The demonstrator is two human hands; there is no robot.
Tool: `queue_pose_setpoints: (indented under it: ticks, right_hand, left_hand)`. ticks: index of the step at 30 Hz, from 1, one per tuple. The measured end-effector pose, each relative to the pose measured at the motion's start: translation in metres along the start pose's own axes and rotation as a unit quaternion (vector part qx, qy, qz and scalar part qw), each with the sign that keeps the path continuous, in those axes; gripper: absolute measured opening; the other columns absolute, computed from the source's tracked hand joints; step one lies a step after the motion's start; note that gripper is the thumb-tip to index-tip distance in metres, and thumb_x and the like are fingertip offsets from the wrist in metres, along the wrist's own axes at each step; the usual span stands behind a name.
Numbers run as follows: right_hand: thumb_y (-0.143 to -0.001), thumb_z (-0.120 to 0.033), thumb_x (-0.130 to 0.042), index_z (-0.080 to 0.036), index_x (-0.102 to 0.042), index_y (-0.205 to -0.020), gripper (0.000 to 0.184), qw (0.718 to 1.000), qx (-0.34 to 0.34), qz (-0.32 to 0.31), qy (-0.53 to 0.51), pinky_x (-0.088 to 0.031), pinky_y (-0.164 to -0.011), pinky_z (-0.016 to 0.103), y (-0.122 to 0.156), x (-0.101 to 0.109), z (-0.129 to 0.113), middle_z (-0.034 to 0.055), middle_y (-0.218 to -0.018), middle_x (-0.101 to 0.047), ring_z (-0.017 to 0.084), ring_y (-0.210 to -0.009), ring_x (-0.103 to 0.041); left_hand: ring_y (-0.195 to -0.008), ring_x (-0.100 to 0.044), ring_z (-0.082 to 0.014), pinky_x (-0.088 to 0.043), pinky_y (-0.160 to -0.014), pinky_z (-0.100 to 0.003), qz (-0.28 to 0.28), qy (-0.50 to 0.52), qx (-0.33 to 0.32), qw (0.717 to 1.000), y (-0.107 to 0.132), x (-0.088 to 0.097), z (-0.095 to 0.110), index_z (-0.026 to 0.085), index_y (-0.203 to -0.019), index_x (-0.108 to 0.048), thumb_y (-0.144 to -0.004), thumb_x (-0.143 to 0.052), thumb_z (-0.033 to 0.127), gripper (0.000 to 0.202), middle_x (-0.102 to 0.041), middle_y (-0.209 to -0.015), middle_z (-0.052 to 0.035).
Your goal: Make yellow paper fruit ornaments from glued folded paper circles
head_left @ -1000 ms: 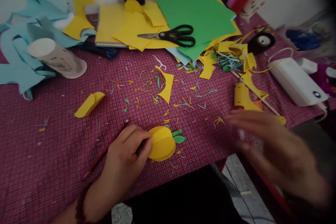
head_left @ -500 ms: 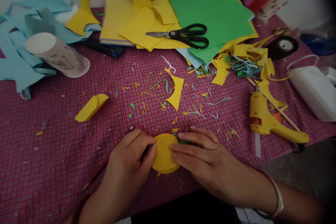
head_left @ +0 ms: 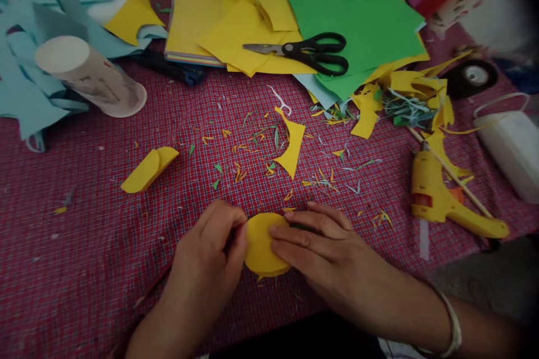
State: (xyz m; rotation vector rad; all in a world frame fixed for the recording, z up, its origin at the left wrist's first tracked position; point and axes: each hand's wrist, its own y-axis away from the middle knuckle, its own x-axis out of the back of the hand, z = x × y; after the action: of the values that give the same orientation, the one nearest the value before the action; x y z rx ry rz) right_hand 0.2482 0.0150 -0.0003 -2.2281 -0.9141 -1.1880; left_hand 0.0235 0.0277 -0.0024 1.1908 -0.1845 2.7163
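A round yellow paper disc (head_left: pixel 263 247) lies on the checked cloth near the front edge, with a second yellow layer peeking out at its lower rim. Thumb and curled fingers of my left hand (head_left: pixel 213 252) pinch the disc's left edge. My right hand (head_left: pixel 328 252) rests on the disc's right side with fingers stretched out flat. To the left on the cloth sits a folded yellow paper piece (head_left: pixel 149 169). Beyond the disc is a curved yellow paper offcut (head_left: pixel 292 143) among small paper snippets.
Black-handled scissors (head_left: pixel 301 51) lie on yellow and green sheets (head_left: pixel 357 11) at the back. A yellow glue gun (head_left: pixel 442 196) and a thin stick are at right, near a white box (head_left: pixel 511 146). A paper cup (head_left: pixel 90 76) leans at left beside light blue scraps (head_left: pixel 33 84).
The view has shifted slightly, so the things on the table appear farther right and mostly higher. Both hands keep nearly the same hold on the disc.
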Motion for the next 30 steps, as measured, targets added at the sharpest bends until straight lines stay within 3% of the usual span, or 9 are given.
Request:
queue_pose_setpoints:
  ticks: [6, 9, 13, 18, 25, 30]
  right_hand:
    - [-0.094, -0.009, -0.050, -0.021, -0.056, -0.127, 0.036, 1.000, -0.011, 0.006, 0.006, -0.026, -0.113, 0.040, -0.005, -0.002, -0.003, 0.0000, -0.136, -0.060, 0.020, -0.129, -0.043]
    - [-0.091, -0.005, -0.048, -0.019, -0.056, -0.126, 0.039, 1.000, -0.018, 0.011, -0.008, -0.028, -0.113, 0.041, -0.010, -0.001, -0.005, 0.0022, -0.131, -0.063, 0.020, -0.127, -0.045]
    - [-0.085, 0.002, -0.042, -0.013, -0.049, -0.133, 0.050, 0.999, -0.034, 0.017, -0.025, -0.029, -0.113, 0.042, -0.012, 0.002, -0.007, 0.0073, -0.125, -0.065, 0.020, -0.127, -0.045]
    - [-0.083, 0.004, -0.039, -0.011, -0.046, -0.137, 0.057, 0.999, -0.038, 0.020, -0.018, -0.025, -0.114, 0.044, -0.010, 0.002, -0.008, 0.0079, -0.123, -0.065, 0.020, -0.128, -0.044]
    - [-0.084, 0.001, -0.043, -0.017, -0.049, -0.135, 0.055, 0.999, -0.017, 0.033, -0.034, -0.024, -0.115, 0.043, -0.011, 0.003, -0.007, 0.0054, -0.119, -0.066, 0.020, -0.123, -0.048]
    - [-0.084, 0.002, -0.045, -0.017, -0.047, -0.137, 0.057, 0.998, -0.037, 0.046, 0.001, -0.019, -0.115, 0.048, -0.007, 0.001, -0.003, 0.0049, -0.114, -0.069, 0.020, -0.119, -0.051]
  left_hand:
    - [-0.075, -0.060, -0.0122, -0.050, -0.062, -0.023, -0.026, 0.054, 0.009, 0.998, 0.006, 0.018, -0.003, 0.021, -0.100, -0.058, -0.090, -0.049, 0.016, 0.014, -0.062, -0.091, -0.0013]
    - [-0.077, -0.060, -0.0132, -0.050, -0.061, -0.024, -0.054, 0.063, -0.043, 0.996, 0.008, 0.026, -0.001, 0.022, -0.099, -0.059, -0.088, -0.060, 0.026, 0.012, -0.062, -0.095, -0.0022]
    - [-0.085, -0.060, -0.0170, -0.051, -0.068, -0.028, -0.081, 0.037, -0.144, 0.986, 0.011, 0.023, -0.001, 0.022, -0.101, -0.060, -0.083, -0.069, 0.039, 0.027, -0.062, -0.096, -0.0036]
    - [-0.076, -0.057, -0.0187, -0.048, -0.064, -0.033, -0.094, -0.053, -0.210, 0.972, 0.013, 0.014, -0.007, 0.018, -0.097, -0.060, -0.086, -0.065, 0.035, 0.021, -0.062, -0.089, -0.0054]
    - [-0.071, -0.056, -0.0214, -0.043, -0.063, -0.038, -0.072, -0.178, -0.256, 0.947, 0.015, 0.012, -0.003, 0.017, -0.091, -0.062, -0.090, -0.056, 0.035, 0.019, -0.064, -0.081, -0.0046]
    - [-0.071, -0.057, -0.0217, -0.042, -0.063, -0.037, -0.028, -0.213, -0.253, 0.943, 0.021, 0.016, -0.006, 0.014, -0.099, -0.064, -0.090, -0.057, 0.038, 0.026, -0.065, -0.078, -0.0048]
